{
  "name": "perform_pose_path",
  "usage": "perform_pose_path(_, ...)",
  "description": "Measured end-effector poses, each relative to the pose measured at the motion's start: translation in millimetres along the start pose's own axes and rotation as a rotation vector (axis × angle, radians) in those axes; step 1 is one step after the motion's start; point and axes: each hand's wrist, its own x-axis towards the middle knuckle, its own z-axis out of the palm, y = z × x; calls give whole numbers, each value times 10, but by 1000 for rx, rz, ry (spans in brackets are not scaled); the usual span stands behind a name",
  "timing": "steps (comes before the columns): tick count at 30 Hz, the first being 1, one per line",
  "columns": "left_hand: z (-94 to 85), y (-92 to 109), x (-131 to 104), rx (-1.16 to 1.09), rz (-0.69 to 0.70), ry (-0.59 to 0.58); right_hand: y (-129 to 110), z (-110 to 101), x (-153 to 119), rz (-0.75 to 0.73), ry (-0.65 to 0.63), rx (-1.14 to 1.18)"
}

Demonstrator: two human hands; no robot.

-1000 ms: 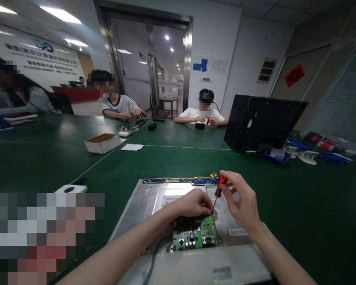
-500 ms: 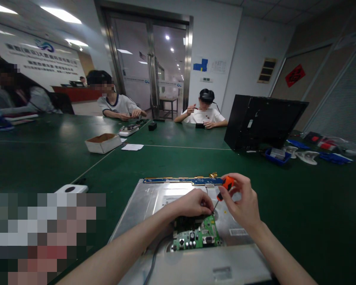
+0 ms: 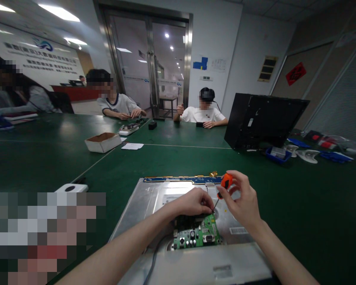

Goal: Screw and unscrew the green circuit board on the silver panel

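Observation:
An orange and black screwdriver (image 3: 226,181) is held in my right hand (image 3: 243,198), its thin shaft slanting down to the top right corner of a green circuit board (image 3: 200,233). At that same corner, by the screwdriver tip, are the closed fingers of my left hand (image 3: 197,202); whatever they pinch is too small to make out. The board sits on a silver metal panel (image 3: 240,219), partly under my left hand. A long blue strip board (image 3: 178,180) lies along the panel's far edge. A grey cable (image 3: 154,259) runs from beside the green board towards me.
On the green table (image 3: 172,160) stand an open white box (image 3: 102,143) at the left and a black monitor (image 3: 264,122) at the right, beside a blue tray (image 3: 277,155). A white device (image 3: 72,188) lies left of the panel. Several people sit around.
The screwdriver handle and my right fingers have shifted very slightly left and up, the tip staying at the board's corner. The person opposite has moved a raised hand left.

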Motion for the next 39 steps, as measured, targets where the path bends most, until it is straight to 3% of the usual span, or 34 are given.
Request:
perform_pose_path(7,11,-16,4,10,-2,13,-2,3,1,-36,-10,-1)
perform_pose_path(14,13,-30,-1,47,21,4,-17,-3,-10,27,-49,43)
perform_pose_path(23,-16,28,-5,378,176,-31,0,27,-20,60,15,109)
perform_pose_path(33,14,163,-12,623,137,-48,-8,-14,1,-6,-67,9)
perform_pose_path(39,31,179,-20,707,129,-36,19,16,-15,36,2,34)
